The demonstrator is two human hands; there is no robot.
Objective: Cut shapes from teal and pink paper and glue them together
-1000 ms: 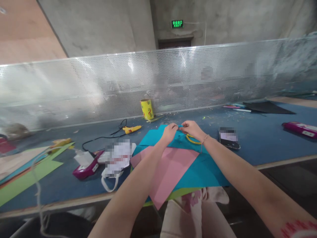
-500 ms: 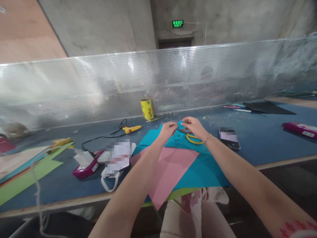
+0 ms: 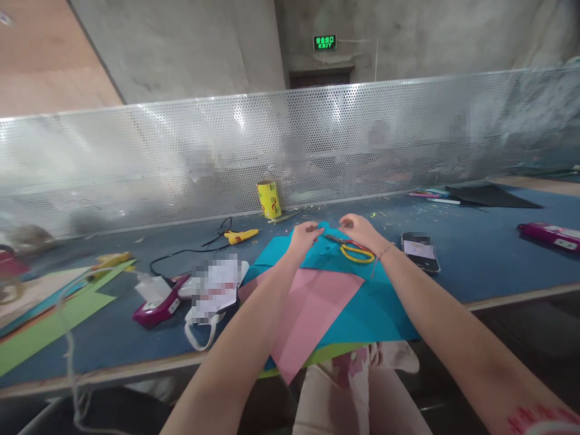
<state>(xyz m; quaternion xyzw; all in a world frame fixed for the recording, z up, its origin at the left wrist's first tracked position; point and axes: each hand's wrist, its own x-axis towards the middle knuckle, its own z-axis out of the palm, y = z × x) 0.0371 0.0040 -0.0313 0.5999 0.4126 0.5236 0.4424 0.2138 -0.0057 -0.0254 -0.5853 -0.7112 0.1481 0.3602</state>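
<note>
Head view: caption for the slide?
The left hand and right hand pinch a teal sheet at its far edge; pink sheet and yellow scissors lie close.

This looks like a craft workshop set up inside a bare industrial building. The walls are raw grey concrete, with a green lit exit sign above a dark doorway. A long worktop covered in blue felt runs the width of the room, closed along its far edge by a perforated sheet-metal screen. Blurred shapes behind the screen are possibly other work places. On the worktop lie a yellow corded glue gun, yellow-handled scissors, a teal sheet of paper, a pink sheet of paper and a green sheet of card by the left end. Small paper offcuts litter the far edge.
</note>
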